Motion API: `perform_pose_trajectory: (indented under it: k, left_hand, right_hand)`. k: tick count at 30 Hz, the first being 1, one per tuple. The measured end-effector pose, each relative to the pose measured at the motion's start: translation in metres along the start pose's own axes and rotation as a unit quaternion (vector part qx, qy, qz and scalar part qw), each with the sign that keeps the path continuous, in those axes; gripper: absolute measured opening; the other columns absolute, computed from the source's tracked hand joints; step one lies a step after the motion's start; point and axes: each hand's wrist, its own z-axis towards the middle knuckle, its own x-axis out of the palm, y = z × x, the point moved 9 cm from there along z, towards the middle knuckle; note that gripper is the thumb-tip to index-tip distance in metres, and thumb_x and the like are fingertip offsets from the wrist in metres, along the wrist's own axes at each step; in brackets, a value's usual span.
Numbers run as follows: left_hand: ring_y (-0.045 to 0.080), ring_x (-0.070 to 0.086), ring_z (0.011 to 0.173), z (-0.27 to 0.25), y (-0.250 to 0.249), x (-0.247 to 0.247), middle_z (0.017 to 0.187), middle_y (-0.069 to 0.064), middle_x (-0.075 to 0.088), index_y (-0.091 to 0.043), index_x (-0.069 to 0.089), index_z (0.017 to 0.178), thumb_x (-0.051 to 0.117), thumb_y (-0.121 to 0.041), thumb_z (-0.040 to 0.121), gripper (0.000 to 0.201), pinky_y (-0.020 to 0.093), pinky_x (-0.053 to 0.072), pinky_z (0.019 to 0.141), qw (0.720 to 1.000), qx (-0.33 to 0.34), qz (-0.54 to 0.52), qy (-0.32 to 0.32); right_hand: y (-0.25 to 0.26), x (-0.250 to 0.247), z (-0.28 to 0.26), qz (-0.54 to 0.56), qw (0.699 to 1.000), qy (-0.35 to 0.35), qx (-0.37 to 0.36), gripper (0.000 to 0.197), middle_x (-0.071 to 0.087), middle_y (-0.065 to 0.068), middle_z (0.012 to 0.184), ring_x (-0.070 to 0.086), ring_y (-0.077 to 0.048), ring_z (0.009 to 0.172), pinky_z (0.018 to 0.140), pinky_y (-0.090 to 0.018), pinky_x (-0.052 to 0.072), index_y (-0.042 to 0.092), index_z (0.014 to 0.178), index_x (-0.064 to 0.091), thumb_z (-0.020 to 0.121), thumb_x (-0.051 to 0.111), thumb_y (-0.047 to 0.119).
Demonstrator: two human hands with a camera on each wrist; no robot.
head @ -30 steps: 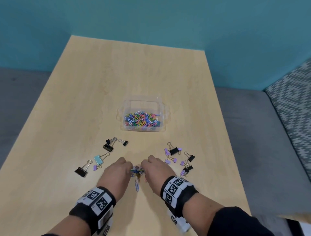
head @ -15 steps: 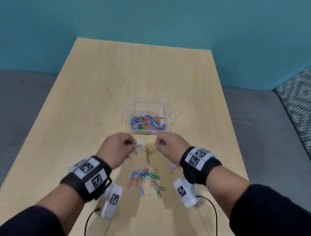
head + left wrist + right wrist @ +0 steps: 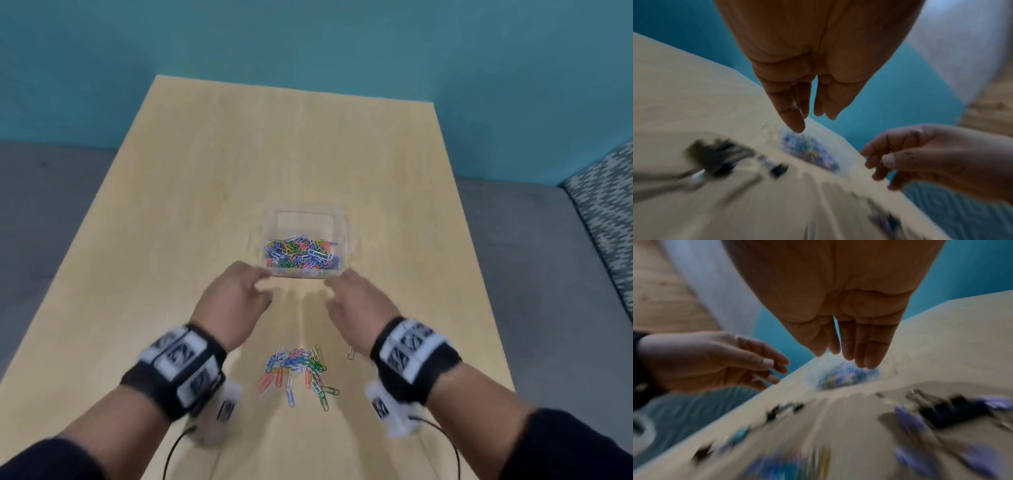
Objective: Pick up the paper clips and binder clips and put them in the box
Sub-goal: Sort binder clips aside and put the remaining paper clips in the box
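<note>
A clear plastic box (image 3: 305,221) half full of coloured paper clips (image 3: 299,253) stands mid-table. Both of my hands hover just short of its near wall. My left hand (image 3: 245,291) has straight, spread fingers and holds nothing; the left wrist view shows its fingers (image 3: 795,120) pointing down at the blurred box (image 3: 809,151). My right hand (image 3: 347,294) is likewise open and empty, its fingers (image 3: 863,347) straight above the box (image 3: 840,376). A loose pile of coloured paper clips (image 3: 296,371) lies on the table between my wrists. Blurred black binder clips (image 3: 715,155) and purple and black ones (image 3: 949,410) lie beside the pile.
The light wooden table (image 3: 239,154) runs back to a teal wall. One small binder clip (image 3: 350,353) lies by my right wrist. Grey floor lies on both sides, and a patterned rug (image 3: 609,212) at the right. Cables hang from the wrist cameras.
Both hands rose from the loose pile and moved forward to the box. Their pinching fingers have spread open. The binder clips are now hidden under my arms in the head view.
</note>
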Motion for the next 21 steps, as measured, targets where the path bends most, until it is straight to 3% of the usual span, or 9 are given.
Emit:
perform_pose_trajectory:
  k: [2,4,6,10,13,16,19,21]
  left_hand:
    - [0.025,0.056,0.105,-0.046,0.010,0.030,0.117,0.005,0.057,-0.019,0.061,0.117,0.059,-0.028,0.080,0.039,0.036,0.046,0.093,0.995,0.040,0.065,0.070]
    - [0.030,0.043,0.126,-0.089,0.019,0.062,0.138,0.009,0.047,-0.017,0.048,0.132,0.059,-0.035,0.077,0.059,0.040,0.037,0.106,0.981,0.073,0.129,0.122]
    - [0.030,0.032,0.135,-0.116,0.023,0.087,0.147,0.010,0.037,-0.013,0.039,0.138,0.058,-0.039,0.077,0.069,0.039,0.032,0.110,0.969,0.105,0.170,0.146]
    - [0.032,0.031,0.137,-0.129,0.020,0.107,0.146,0.014,0.038,-0.005,0.044,0.135,0.041,-0.043,0.081,0.065,0.041,0.026,0.105,0.947,0.151,0.239,0.153]
    - [0.031,0.046,0.125,-0.135,0.011,0.100,0.137,0.011,0.049,-0.008,0.056,0.125,0.063,-0.036,0.074,0.058,0.038,0.032,0.102,0.948,0.178,0.225,0.139]
    - [0.025,0.049,0.103,-0.138,0.025,0.078,0.125,0.000,0.044,-0.017,0.049,0.126,0.076,-0.034,0.067,0.067,0.038,0.048,0.087,0.984,0.070,0.132,0.101]
    - [0.019,0.041,0.104,-0.137,0.039,0.076,0.120,-0.005,0.040,-0.026,0.035,0.137,0.071,-0.043,0.074,0.075,0.031,0.042,0.090,0.993,-0.036,0.055,0.099]
    - [0.018,0.040,0.101,-0.129,0.033,0.082,0.117,-0.006,0.037,-0.029,0.030,0.139,0.069,-0.044,0.075,0.076,0.029,0.041,0.088,0.992,-0.034,0.060,0.103]
  right_hand:
    - [0.017,0.039,-0.041,-0.060,0.994,0.049,-0.077,0.032,0.049,-0.010,0.116,0.050,-0.032,0.105,0.082,-0.043,0.048,0.010,0.123,0.047,0.092,0.044,0.018]
    - [0.028,0.076,-0.074,-0.112,0.981,0.071,-0.138,0.050,0.045,-0.013,0.134,0.045,-0.034,0.124,0.096,-0.044,0.047,0.006,0.136,0.037,0.091,0.049,0.024]
    - [0.027,0.103,-0.089,-0.146,0.975,0.079,-0.149,0.069,0.038,-0.018,0.147,0.036,-0.035,0.136,0.105,-0.045,0.040,0.001,0.143,0.031,0.087,0.057,0.033]
    - [0.026,0.118,-0.091,-0.167,0.976,0.070,-0.121,0.073,0.041,-0.019,0.145,0.039,-0.034,0.135,0.101,-0.044,0.043,0.000,0.138,0.043,0.081,0.064,0.040]
    - [0.032,0.119,-0.100,-0.152,0.974,0.076,-0.150,0.070,0.042,-0.016,0.144,0.040,-0.033,0.134,0.104,-0.041,0.041,0.003,0.138,0.041,0.080,0.065,0.033]
    - [0.018,0.103,-0.111,-0.084,0.990,0.065,-0.093,0.068,0.037,-0.007,0.142,0.046,-0.029,0.121,0.097,-0.040,0.046,0.014,0.142,0.028,0.083,0.059,0.026]
    - [0.003,0.098,-0.117,-0.014,0.998,0.067,-0.014,0.067,0.030,0.001,0.137,0.038,-0.022,0.116,0.095,-0.031,0.041,0.024,0.146,0.016,0.091,0.052,0.031]
    - [0.003,0.102,-0.110,0.016,0.997,0.069,0.011,0.068,0.029,0.003,0.133,0.037,-0.019,0.114,0.093,-0.028,0.042,0.028,0.146,0.014,0.091,0.054,0.033]
